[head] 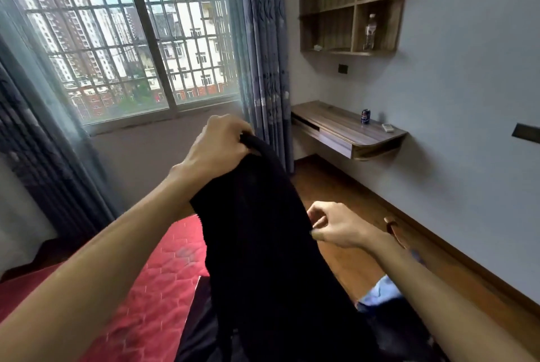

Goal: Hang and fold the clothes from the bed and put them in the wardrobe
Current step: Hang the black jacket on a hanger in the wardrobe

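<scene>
A black garment (263, 239) hangs in front of me over the corner of the red quilted bed (152, 280). My left hand (219, 145) is raised and closed on the garment's top edge. My right hand (336, 227) is lower, at the garment's right edge, with thumb and forefinger pinching the cloth there. More dark clothing (204, 329) lies on the bed below, and a light blue piece of cloth (380, 291) shows under my right forearm. No wardrobe is in view.
A wall-mounted wooden desk (347, 131) holds a blue can (366, 116) and a small white remote (387, 127). Above it a wooden wall shelf (350, 5) holds a bottle (370, 31). A barred window (122, 40) and grey curtains (266, 55) stand ahead; wooden floor (350, 201) lies right.
</scene>
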A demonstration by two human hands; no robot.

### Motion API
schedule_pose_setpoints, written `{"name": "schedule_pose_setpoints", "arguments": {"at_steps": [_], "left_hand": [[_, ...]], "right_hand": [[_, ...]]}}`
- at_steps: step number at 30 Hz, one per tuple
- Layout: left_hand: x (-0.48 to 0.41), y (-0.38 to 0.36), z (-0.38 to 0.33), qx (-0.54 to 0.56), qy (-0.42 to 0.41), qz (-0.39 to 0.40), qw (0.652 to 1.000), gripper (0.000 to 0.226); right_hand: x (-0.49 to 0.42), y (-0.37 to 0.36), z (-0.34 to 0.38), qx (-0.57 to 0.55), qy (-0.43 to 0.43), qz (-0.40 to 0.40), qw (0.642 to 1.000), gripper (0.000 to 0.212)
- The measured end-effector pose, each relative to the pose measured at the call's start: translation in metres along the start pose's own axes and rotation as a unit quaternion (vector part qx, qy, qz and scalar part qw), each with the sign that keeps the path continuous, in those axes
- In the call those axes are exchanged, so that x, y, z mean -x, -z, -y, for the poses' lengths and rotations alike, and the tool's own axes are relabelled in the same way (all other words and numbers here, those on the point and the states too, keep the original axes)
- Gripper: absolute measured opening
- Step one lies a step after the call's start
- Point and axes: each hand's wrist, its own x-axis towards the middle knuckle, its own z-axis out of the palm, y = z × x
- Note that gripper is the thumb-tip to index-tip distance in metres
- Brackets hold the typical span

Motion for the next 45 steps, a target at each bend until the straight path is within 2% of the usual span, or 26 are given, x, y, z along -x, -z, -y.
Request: {"name": "schedule_pose_setpoints", "arguments": {"at_steps": [2,4,6,8,9,11,12,13,14,15,16,19,21,23,25,27,29,32,35,38,40,43,45], "left_hand": [[-0.003,0.006,-0.008,0.022,0.045,0.047,0.998,0.015],[-0.004,0.009,-0.015,0.090,0.135,0.118,0.980,0.014],[0.000,0.010,-0.017,0.191,0.253,0.180,0.931,0.021],[0.005,0.011,-0.012,0.257,0.316,0.210,0.889,0.026],[0.006,0.011,-0.008,0.274,0.330,0.215,0.878,0.027],[0.010,0.013,-0.002,0.301,0.341,0.218,0.864,0.024],[0.013,0.014,0.001,0.313,0.346,0.216,0.858,0.022],[0.016,0.015,0.004,0.324,0.355,0.211,0.851,0.022],[0.020,0.017,0.007,0.332,0.369,0.206,0.843,0.023],[0.024,0.018,0.009,0.341,0.384,0.199,0.835,0.024],[0.027,0.019,0.011,0.351,0.396,0.189,0.827,0.025],[0.032,0.022,0.016,0.377,0.410,0.175,0.812,0.023],[0.032,0.022,0.016,0.386,0.416,0.162,0.807,0.020],[0.033,0.021,0.014,0.385,0.416,0.157,0.809,0.019],[0.034,0.023,0.010,0.391,0.412,0.186,0.802,0.022],[0.038,0.026,0.007,0.405,0.401,0.245,0.784,0.033],[0.040,0.023,0.004,0.415,0.382,0.286,0.775,0.043],[0.035,0.015,0.000,0.457,0.368,0.243,0.773,0.039],[0.024,0.011,-0.001,0.468,0.354,0.188,0.788,0.038],[0.016,0.006,-0.006,0.461,0.354,0.173,0.795,0.040],[0.012,0.000,-0.011,0.454,0.355,0.171,0.799,0.038],[0.012,-0.008,-0.020,0.446,0.351,0.195,0.800,0.036],[0.014,-0.010,-0.026,0.441,0.354,0.212,0.797,0.041]], "right_hand": [[0.011,-0.020,-0.011,-0.097,0.000,0.031,0.995,0.021],[0.020,-0.033,-0.003,-0.192,0.025,0.047,0.980,0.037],[0.025,-0.039,0.009,-0.291,0.046,0.071,0.953,0.046],[0.026,-0.046,0.020,-0.352,0.056,0.052,0.933,0.044],[0.026,-0.050,0.027,-0.345,0.062,0.011,0.937,0.046],[0.020,-0.058,0.035,-0.263,0.071,-0.125,0.954,0.053],[0.015,-0.062,0.036,-0.222,0.079,-0.194,0.952,0.048],[0.009,-0.063,0.037,-0.192,0.097,-0.247,0.945,0.034],[0.002,-0.063,0.036,-0.173,0.116,-0.268,0.941,0.017],[-0.003,-0.062,0.036,-0.168,0.130,-0.254,0.944,0.005],[-0.006,-0.061,0.036,-0.178,0.133,-0.225,0.949,0.006],[0.001,-0.062,0.043,-0.202,0.135,-0.165,0.956,0.025],[0.005,-0.068,0.047,-0.165,0.148,-0.143,0.964,0.037],[-0.002,-0.072,0.044,-0.102,0.179,-0.142,0.968,0.026],[-0.020,-0.061,0.035,-0.082,0.172,-0.198,0.962,0.013],[-0.042,-0.032,0.025,-0.102,0.103,-0.252,0.957,0.017],[-0.060,-0.004,0.019,-0.121,0.035,-0.257,0.958,0.023],[-0.067,0.012,0.021,-0.077,0.061,-0.219,0.971,0.024],[-0.060,0.007,0.013,-0.117,0.062,-0.155,0.979,0.015],[-0.046,-0.010,-0.005,-0.130,0.057,-0.254,0.957,0.015],[-0.030,-0.028,-0.010,-0.141,0.101,-0.286,0.942,0.017],[-0.015,-0.053,-0.013,-0.122,0.174,-0.201,0.956,0.025],[-0.018,-0.065,-0.018,-0.105,0.186,-0.145,0.966,0.034]]}}
